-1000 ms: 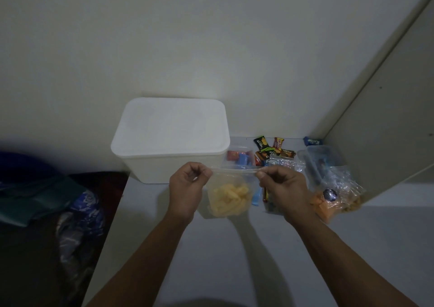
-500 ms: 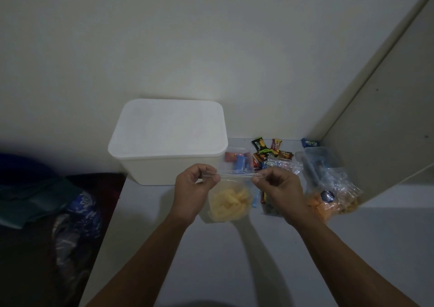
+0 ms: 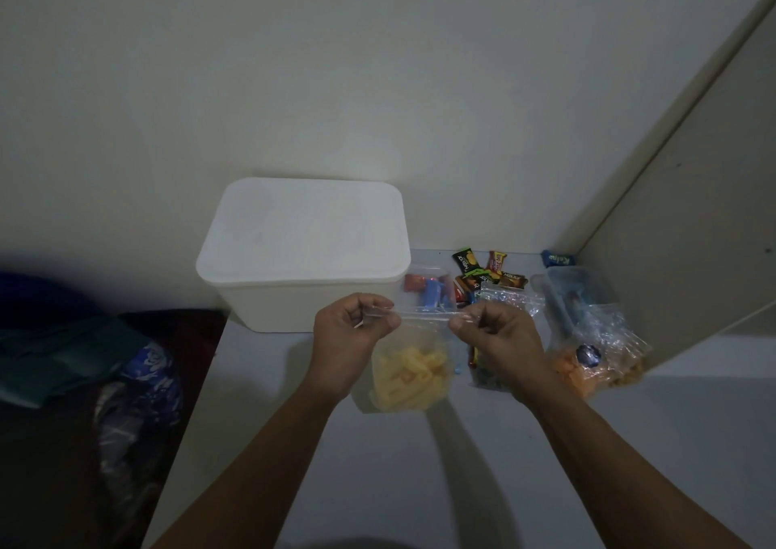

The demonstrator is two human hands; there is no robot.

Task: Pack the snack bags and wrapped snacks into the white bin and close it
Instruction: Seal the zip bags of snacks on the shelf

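Observation:
A clear zip bag of yellow snack sticks (image 3: 409,374) hangs over the grey table. My left hand (image 3: 350,336) pinches its top left corner and my right hand (image 3: 493,336) pinches the top right, stretching the seal strip between them. The white bin (image 3: 302,279) stands behind with its lid (image 3: 304,229) on. Several wrapped snacks (image 3: 489,273) lie to the bin's right by the wall. A bag with red and blue wrapped pieces (image 3: 428,290) lies behind the held bag. Bags of orange snacks (image 3: 588,363) sit at the right.
The grey table (image 3: 399,473) ends at its left edge, beyond which dark clothes and a patterned blue bag (image 3: 142,376) lie lower down. A beige panel (image 3: 688,229) rises at the right. A blue wrapped snack (image 3: 556,258) lies in the back corner.
Both hands drew closer together along the top of the yellow snack bag, and the bag's top strip is now pulled flat between them.

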